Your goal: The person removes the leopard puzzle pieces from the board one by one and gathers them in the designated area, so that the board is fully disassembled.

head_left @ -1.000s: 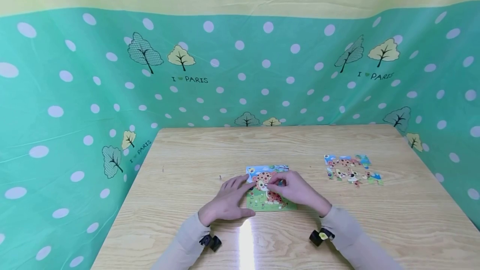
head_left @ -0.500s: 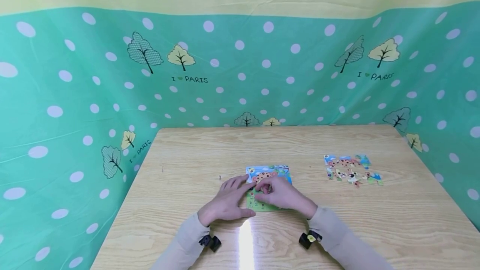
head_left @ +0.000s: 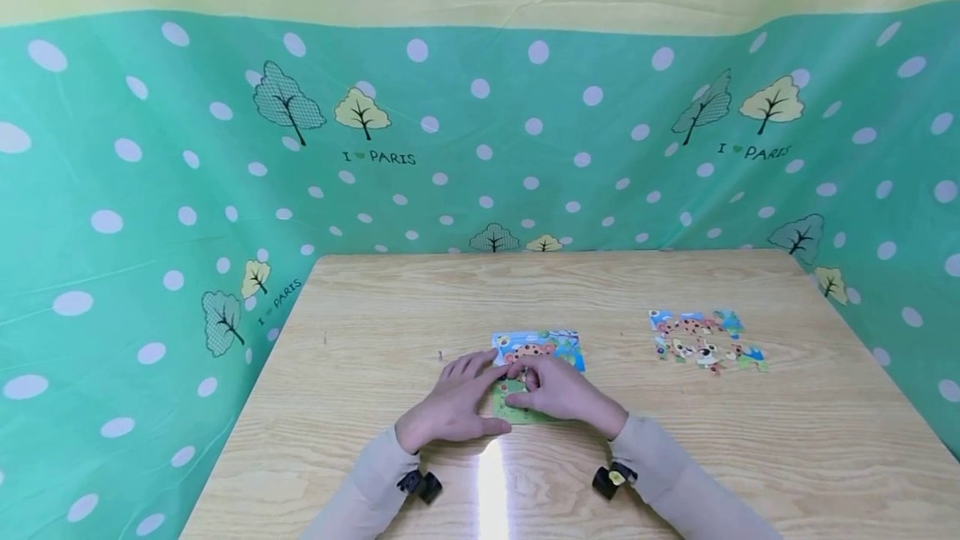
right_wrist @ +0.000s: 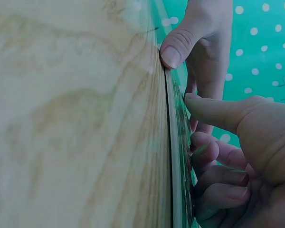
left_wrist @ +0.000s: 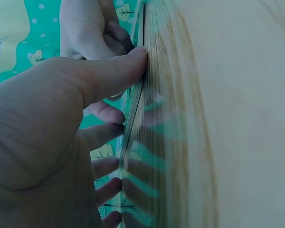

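Observation:
A jigsaw puzzle board (head_left: pixel 536 340) with a spotted cartoon leopard, blue sky and green grass lies flat on the table, in the middle of the head view. My left hand (head_left: pixel 455 402) rests at its left side, fingers spread, thumb at the board's near edge in the left wrist view. Over the lower right of the picture is my right hand (head_left: pixel 562 390). Its thumb and forefinger stand apart with their tips at the board, the other fingers bent; no loose piece shows between them. The leopard's lower face and body are hidden under this hand.
Several loose jigsaw pieces (head_left: pixel 705 344), partly laid together into the same leopard, lie to the right on the wooden table (head_left: pixel 360 307). Polka-dot green cloth (head_left: pixel 480 132) rises behind and at the sides. Dark wrist cameras (head_left: pixel 605 482) sit on both sleeves.
My right hand has moved left and slightly down across the board, and its thumb and forefinger have spread from a pinch. My left hand and the loose pieces have stayed put.

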`<control>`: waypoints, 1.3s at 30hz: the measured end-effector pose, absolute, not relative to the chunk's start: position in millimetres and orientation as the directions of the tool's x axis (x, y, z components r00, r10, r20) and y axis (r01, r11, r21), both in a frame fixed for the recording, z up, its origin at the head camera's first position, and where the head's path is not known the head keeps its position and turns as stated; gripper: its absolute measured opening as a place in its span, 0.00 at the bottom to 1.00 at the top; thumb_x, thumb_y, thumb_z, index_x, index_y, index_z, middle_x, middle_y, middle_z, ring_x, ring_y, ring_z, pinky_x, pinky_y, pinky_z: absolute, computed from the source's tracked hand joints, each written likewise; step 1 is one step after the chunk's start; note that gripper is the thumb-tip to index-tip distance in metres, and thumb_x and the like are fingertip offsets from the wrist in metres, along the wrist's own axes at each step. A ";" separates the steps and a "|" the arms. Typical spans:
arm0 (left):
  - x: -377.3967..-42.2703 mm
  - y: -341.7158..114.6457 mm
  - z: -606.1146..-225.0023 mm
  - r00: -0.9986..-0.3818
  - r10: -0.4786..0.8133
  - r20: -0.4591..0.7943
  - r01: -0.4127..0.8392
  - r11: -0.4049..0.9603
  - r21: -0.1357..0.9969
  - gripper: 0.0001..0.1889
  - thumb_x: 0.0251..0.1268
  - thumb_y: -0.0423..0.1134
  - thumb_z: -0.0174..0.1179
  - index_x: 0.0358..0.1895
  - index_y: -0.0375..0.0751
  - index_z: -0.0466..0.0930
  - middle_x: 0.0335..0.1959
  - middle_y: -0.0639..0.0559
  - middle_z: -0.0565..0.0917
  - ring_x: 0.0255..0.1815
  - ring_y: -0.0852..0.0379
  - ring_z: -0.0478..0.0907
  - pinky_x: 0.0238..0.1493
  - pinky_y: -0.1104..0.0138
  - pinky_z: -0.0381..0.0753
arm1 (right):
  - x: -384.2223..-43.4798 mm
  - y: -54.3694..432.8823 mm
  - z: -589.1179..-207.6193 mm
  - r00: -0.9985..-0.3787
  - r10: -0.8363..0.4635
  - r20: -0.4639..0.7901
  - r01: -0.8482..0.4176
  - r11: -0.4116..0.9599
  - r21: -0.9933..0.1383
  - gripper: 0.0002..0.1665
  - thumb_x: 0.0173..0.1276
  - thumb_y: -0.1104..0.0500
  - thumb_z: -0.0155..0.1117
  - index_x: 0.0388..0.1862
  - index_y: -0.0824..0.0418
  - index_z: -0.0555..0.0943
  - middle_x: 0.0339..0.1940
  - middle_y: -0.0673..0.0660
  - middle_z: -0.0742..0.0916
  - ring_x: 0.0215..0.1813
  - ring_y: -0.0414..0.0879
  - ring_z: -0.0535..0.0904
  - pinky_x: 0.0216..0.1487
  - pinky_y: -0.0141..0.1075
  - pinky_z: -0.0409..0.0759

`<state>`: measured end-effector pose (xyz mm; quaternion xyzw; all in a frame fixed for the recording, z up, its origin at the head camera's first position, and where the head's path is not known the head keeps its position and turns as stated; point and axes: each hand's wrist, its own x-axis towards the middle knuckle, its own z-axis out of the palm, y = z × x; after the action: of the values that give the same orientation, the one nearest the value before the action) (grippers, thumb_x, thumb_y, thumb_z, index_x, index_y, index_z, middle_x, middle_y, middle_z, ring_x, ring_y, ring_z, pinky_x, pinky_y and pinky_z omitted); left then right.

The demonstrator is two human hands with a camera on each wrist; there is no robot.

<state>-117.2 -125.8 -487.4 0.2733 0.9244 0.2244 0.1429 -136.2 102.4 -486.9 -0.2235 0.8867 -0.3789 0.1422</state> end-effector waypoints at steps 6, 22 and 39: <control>-117.6 -125.8 -486.2 -0.808 0.572 -0.138 0.440 0.743 0.504 0.46 0.66 0.62 0.70 0.83 0.49 0.65 0.88 0.44 0.56 0.87 0.35 0.52 0.85 0.35 0.50 | -137.3 101.9 -486.5 -0.859 -0.504 -0.093 -0.287 0.623 -0.727 0.20 0.67 0.49 0.80 0.52 0.57 0.87 0.18 0.43 0.76 0.20 0.35 0.68 0.22 0.27 0.64; -118.6 -126.0 -492.9 -0.820 0.566 -0.081 0.460 0.737 0.496 0.48 0.61 0.63 0.72 0.82 0.49 0.66 0.86 0.42 0.61 0.85 0.35 0.57 0.82 0.34 0.55 | -136.0 89.4 -485.7 -0.919 -0.393 -0.014 -0.268 0.654 -0.708 0.13 0.68 0.46 0.78 0.38 0.51 0.84 0.28 0.44 0.81 0.30 0.35 0.72 0.38 0.31 0.71; -118.4 -125.1 -487.4 -0.821 0.558 -0.122 0.439 0.752 0.492 0.46 0.63 0.63 0.71 0.82 0.50 0.67 0.87 0.44 0.59 0.86 0.37 0.56 0.84 0.36 0.54 | -139.4 95.9 -488.3 -0.855 -0.516 -0.055 -0.277 0.542 -0.793 0.07 0.74 0.51 0.73 0.45 0.52 0.88 0.40 0.46 0.87 0.42 0.39 0.78 0.43 0.30 0.76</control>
<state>-118.4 -125.1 -487.4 0.2690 0.9267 0.2272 0.1315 -139.4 95.9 -488.3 -0.2288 0.8665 -0.4200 0.1428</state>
